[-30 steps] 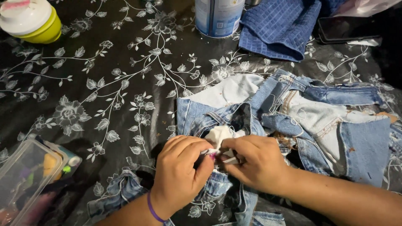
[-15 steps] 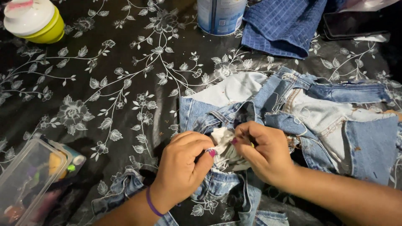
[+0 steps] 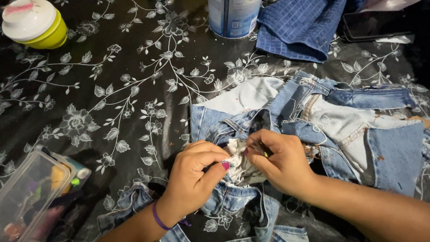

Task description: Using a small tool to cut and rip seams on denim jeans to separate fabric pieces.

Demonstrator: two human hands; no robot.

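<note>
A cut-up pair of blue jeans (image 3: 340, 121) lies spread over a black tablecloth (image 3: 112, 89) printed with white flowers. Both hands meet at a white pocket lining (image 3: 237, 161) bunched at the jeans' middle. My left hand (image 3: 195, 177), with a purple band at the wrist, pinches the lining between thumb and fingers. My right hand (image 3: 277, 161) is closed over the lining's other side; something small and yellowish peeks from its fingers, and I cannot tell what it is. More denim (image 3: 233, 206) lies under my wrists.
A clear plastic box (image 3: 31, 197) with small colourful items sits at the lower left. A yellow-green container with a white lid (image 3: 33, 22) stands at the far left. A blue-and-white can (image 3: 233, 18), a blue waffle cloth (image 3: 300, 27) and a dark phone (image 3: 376, 24) lie along the far edge.
Both hands have shifted slightly up and to the right on the jeans. The white lining is now pulled out more between the fingers.
</note>
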